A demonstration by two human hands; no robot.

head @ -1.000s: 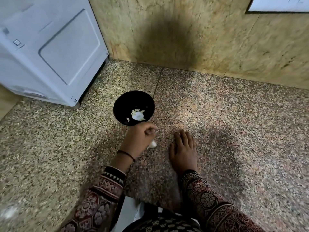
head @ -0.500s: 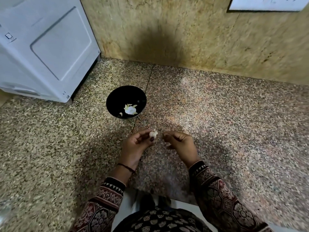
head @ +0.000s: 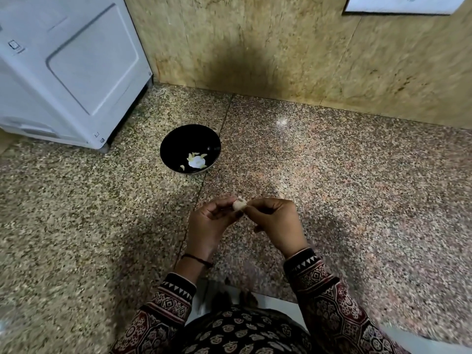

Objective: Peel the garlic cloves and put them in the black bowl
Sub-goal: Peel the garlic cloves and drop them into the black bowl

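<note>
Both hands, left hand (head: 207,226) and right hand (head: 275,223), pinch one garlic clove (head: 239,204), peel unfinished; black bowl (head: 173,139) beyond the grip holds peeled pieces (head: 196,161).

The right hand (head: 277,222) has closed in, its grip now joining the left hand (head: 208,226) on the garlic clove (head: 239,204).

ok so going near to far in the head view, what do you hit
left hand and right hand side by side → garlic clove pinched between them → black bowl → wall
</note>
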